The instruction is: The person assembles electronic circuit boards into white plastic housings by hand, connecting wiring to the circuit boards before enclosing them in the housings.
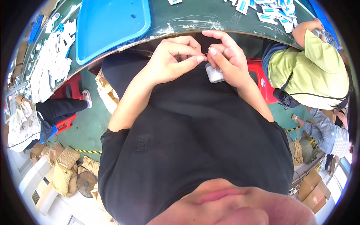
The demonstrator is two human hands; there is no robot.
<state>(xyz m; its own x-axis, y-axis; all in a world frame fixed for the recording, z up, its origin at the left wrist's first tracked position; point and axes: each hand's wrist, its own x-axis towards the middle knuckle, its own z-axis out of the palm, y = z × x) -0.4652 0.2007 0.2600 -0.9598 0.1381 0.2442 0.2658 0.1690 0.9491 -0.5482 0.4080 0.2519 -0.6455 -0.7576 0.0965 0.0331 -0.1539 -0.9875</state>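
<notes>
My left hand (pixel 178 56) is in front of my chest, just off the table edge, with thumb and forefinger pinched together. A short, thin red wire (pixel 205 54) shows at those fingertips, running toward the other hand. My right hand (pixel 229 56) is curled round a small white plastic case (pixel 215 74) with rounded corners, which sticks out below its fingers. Its thumb and a finger meet close to the wire, while the forefinger points up and away. The fingers hide part of the case and where the wire ends.
On the dark green table (pixel 187 17) lies a blue tray (pixel 112 26). White-and-blue small parts (pixel 275 11) are piled at far right, white pieces (pixel 52 63) at left. A person in yellow-green (pixel 311 67) sits at right, another person (pixel 56 108) at left. Red stools (pixel 262 80) stand nearby.
</notes>
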